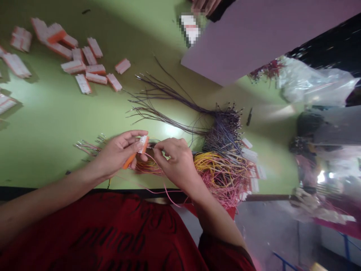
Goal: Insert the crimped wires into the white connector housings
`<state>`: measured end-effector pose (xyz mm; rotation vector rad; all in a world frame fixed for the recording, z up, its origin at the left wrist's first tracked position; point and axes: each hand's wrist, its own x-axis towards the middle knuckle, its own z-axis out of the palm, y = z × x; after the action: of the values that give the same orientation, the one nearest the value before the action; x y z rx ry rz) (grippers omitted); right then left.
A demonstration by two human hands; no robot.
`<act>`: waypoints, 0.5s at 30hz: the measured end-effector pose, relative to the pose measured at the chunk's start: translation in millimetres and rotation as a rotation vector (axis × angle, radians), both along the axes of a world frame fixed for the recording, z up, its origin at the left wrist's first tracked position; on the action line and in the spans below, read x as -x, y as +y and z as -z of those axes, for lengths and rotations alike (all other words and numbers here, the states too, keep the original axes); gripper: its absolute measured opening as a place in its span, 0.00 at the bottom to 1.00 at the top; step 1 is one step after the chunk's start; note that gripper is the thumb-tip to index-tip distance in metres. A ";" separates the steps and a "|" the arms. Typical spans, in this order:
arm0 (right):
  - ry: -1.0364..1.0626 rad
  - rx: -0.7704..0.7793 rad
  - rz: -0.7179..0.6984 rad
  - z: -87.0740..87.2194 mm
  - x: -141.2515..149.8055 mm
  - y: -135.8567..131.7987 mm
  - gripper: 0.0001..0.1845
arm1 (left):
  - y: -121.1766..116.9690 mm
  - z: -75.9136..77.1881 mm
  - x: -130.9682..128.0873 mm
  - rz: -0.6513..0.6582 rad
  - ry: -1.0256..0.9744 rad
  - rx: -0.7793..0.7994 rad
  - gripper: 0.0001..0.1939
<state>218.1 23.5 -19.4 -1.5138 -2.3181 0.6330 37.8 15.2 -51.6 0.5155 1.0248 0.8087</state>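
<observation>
My left hand (pixel 124 150) is closed around a white and orange connector block (pixel 143 143), held upright above the table's near edge. An orange piece (pixel 129 161) shows below the thumb of that hand; whether it is part of the block is unclear. Close on the right, my right hand (pixel 175 158) pinches a thin wire at the block's orange face. A pink wire (pixel 153 160) runs from the block under my right hand. Beneath both hands lie yellow and pink wires (pixel 143 167), and pink wire ends (pixel 87 146) with metal tips stick out to the left.
A large heap of dark, yellow and pink wires (pixel 214 162) lies to the right. Dark wires (pixel 169 94) fan out across the green table (pixel 84 113). Several connector blocks (pixel 96 69) are scattered at upper left. A purple-grey panel (pixel 239 37) and another person's hand (pixel 205 5) are at the top.
</observation>
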 end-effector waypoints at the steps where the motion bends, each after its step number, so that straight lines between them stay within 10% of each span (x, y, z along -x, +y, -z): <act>1: -0.026 0.012 -0.008 -1.4 0.9 1.2 0.11 | 0.0 0.0 0.1 0.002 -0.003 -0.001 0.21; 15: -0.041 0.136 -0.058 -10.8 5.0 12.0 0.14 | -1.6 -2.4 -2.6 0.015 0.092 -0.064 0.20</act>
<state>213.1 35.5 -8.6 -1.5362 -2.4009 0.7966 40.4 13.6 -49.3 0.6190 1.0807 0.8121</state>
